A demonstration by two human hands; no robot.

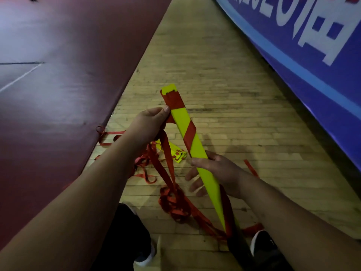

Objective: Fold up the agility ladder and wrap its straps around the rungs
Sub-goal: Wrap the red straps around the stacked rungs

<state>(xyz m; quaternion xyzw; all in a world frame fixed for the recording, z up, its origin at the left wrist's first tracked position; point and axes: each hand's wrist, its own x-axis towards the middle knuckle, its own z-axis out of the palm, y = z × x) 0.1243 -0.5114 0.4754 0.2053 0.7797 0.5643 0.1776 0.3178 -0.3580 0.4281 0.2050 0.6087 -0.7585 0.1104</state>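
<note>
A stack of yellow ladder rungs slants from upper middle down toward my right foot. Red strap winds around the stack near its top end and again lower down. My left hand pinches the red strap beside the stack's upper part. From that hand the strap hangs down to a tangled red heap on the floor. My right hand grips the stack at its middle, thumb on top and fingers spread beneath. More yellow rungs lie on the floor behind the strap.
I stand on a wooden floor. A dark red mat borders it on the left, a blue banner with white lettering on the right. Loose red strap loops trail along the mat's edge. My dark shoes show at the bottom.
</note>
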